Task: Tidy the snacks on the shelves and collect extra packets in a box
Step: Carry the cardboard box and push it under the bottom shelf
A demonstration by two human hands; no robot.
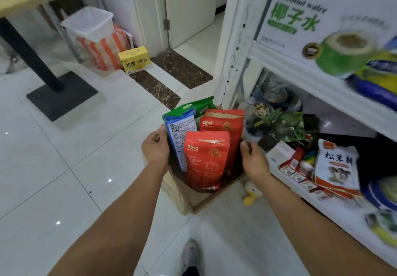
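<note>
A brown cardboard box (206, 200) hangs above the floor between my hands. My left hand (155, 148) grips its left wall and my right hand (254, 159) grips its right wall. Standing in the box are two red snack packets (206, 159), a blue and white packet (179, 134) and a green packet (202, 105) behind them. To the right is the white shelf unit (300, 181) with a white mushroom-print packet (337, 164), small red cartons (295, 166) and dark green packets (285, 127) on its lower level.
A coconut water carton (318, 22) stands on the upper shelf beside blue and yellow bags (378, 78). A yellow toy (251, 193) lies under the shelf. On the tiled floor are a yellow box (135, 59), a striped bag (103, 48), a white bin (89, 24) and a table base (62, 95). My shoe (190, 252) is below.
</note>
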